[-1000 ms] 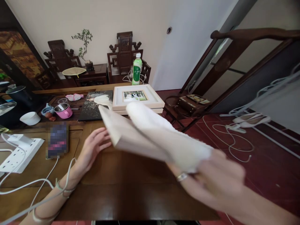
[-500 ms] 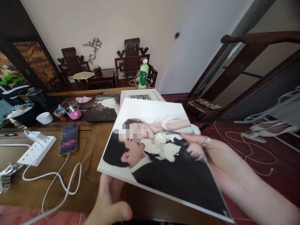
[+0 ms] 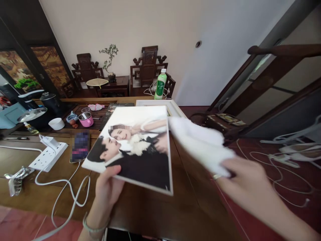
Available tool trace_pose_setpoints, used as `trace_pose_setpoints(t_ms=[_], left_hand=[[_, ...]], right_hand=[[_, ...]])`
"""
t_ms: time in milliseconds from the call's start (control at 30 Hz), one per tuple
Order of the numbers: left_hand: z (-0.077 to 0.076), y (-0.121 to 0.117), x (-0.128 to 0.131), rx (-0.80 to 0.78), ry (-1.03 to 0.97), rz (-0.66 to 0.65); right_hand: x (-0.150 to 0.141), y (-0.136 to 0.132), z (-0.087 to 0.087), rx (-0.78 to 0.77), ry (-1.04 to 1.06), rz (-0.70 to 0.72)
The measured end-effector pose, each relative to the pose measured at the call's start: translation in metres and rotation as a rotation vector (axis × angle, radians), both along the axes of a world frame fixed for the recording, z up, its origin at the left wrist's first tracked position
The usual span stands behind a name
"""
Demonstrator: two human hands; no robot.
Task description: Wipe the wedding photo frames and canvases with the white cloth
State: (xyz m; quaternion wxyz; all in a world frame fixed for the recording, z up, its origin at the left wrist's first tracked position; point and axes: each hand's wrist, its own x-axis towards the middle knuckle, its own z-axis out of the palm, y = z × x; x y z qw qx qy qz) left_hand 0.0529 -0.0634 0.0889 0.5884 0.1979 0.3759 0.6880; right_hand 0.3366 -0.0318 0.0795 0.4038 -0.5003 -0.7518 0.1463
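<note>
A photo panel, showing two people against a white backdrop, is tilted above the wooden table. My left hand grips its lower left edge, thumb on the front face and the other fingers hidden beneath. To the right of the panel, my right hand is closed around a bunched white cloth, which is smeared by motion and hangs apart from the panel. Behind the panel lies a white picture frame, partly covered by it. A dark picture also shows behind, mostly hidden.
On the left of the table are a white power strip, a phone with its cable, a pink cup and a white bowl. A green bottle stands at the far edge. Loose cables lie on the floor at right.
My left thumb has come onto the panel's front. The right hand has left the panel's right edge and swung right with the white cloth. The panel now sits further left and turned.
</note>
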Motion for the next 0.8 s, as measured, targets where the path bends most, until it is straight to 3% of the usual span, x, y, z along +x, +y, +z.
trace_pose_setpoints(t_ms=[100,167,233,300,400,500,600,733,800], left_hand=[[0.015,0.029,-0.018,0.121,0.055,0.020],[0.021,0.045,-0.027,0.183,0.077,-0.015],[0.025,0.057,-0.033,0.222,0.082,-0.013],[0.026,0.067,-0.034,0.233,0.084,-0.007],[0.028,0.080,-0.028,0.234,0.094,-0.023],[0.033,0.094,-0.021,0.198,0.103,-0.025],[0.040,0.101,-0.020,0.175,0.114,-0.028],[0.033,0.098,-0.033,0.145,0.096,-0.148],[0.017,0.098,-0.044,-0.128,0.126,-0.237]], right_hand=[[-0.009,-0.010,-0.011,0.165,-0.353,0.356],[-0.023,-0.014,-0.002,0.195,-0.429,0.453],[-0.039,-0.011,0.021,0.312,-0.389,0.445],[-0.060,0.001,0.049,0.563,-0.332,0.313],[-0.106,0.034,0.076,0.631,-0.586,0.267],[-0.152,0.068,0.077,0.497,-0.799,0.250],[-0.175,0.093,0.068,0.382,-0.800,0.129],[-0.165,0.112,0.065,0.391,-0.772,0.155],[-0.154,0.119,0.066,0.409,-0.729,0.174]])
